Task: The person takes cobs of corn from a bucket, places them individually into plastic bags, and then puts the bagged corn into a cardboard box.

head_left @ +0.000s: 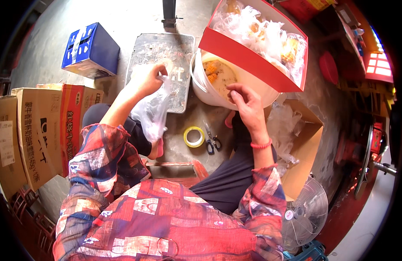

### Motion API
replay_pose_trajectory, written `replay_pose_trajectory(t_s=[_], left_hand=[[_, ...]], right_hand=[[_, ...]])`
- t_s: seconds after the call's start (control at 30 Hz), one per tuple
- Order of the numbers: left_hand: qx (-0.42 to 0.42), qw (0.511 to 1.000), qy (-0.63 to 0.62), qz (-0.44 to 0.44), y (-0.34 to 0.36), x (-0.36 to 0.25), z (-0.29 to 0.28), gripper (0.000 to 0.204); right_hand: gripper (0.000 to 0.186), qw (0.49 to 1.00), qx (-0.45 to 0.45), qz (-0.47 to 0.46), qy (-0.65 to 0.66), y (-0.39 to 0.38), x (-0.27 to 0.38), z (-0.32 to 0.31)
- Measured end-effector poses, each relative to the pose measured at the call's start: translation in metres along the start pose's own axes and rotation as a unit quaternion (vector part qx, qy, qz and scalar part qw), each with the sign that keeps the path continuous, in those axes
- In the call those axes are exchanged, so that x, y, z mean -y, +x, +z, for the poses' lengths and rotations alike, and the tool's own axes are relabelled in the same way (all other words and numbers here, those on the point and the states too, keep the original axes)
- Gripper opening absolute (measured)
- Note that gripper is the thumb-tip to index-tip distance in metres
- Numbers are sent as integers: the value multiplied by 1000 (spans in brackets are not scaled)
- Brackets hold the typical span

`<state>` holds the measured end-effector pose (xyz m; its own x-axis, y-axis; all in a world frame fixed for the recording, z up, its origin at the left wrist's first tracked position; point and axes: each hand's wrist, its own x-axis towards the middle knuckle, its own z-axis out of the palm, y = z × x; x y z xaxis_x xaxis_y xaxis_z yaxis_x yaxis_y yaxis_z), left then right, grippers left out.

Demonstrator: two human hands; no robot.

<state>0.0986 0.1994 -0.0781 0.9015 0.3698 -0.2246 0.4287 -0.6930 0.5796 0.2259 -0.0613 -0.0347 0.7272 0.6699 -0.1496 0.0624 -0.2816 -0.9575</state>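
Note:
My left hand [144, 80] is closed, with thumb and fingertips pinching the top of a clear plastic bag [154, 112]. The thin bag hangs down beside my left knee and looks crumpled. Over the near rim of a white bucket [200, 89], my right hand [248, 102] has loosely bent fingers, thumb and forefinger apart, and nothing visible between them. Yellow-orange corn cobs [211, 71] lie in the bucket, whose bottom looks wet and specked. A red box [249, 52] rests across the bucket's far right side, filled with bagged corn [290, 50].
Yellow tape [194, 136] and dark-handled scissors [213, 144] lie on the floor between my feet. A cardboard box [307, 143] with plastic bags and a fan [307, 213] stand at right. Cartons [37, 130] and a blue box [92, 50] are left; a worn dark board [179, 98] lies ahead.

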Motion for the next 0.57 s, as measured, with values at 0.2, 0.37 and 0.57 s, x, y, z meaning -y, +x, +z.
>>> replay_pose_trajectory(t_s=[0.2,0.37,0.57], left_hand=[[19,998,-43,44,10,-9,8,18],[34,996,-72,-45,6,-15,-6,23],[62,996,-70,-2,12,-26,-2,23]], right_hand=[[22,886,225,-9,-405,102,-71,-16],[27,716,344,-46,-605,183,-150,23],[34,696,224,-131,-670,187,-249,39]])
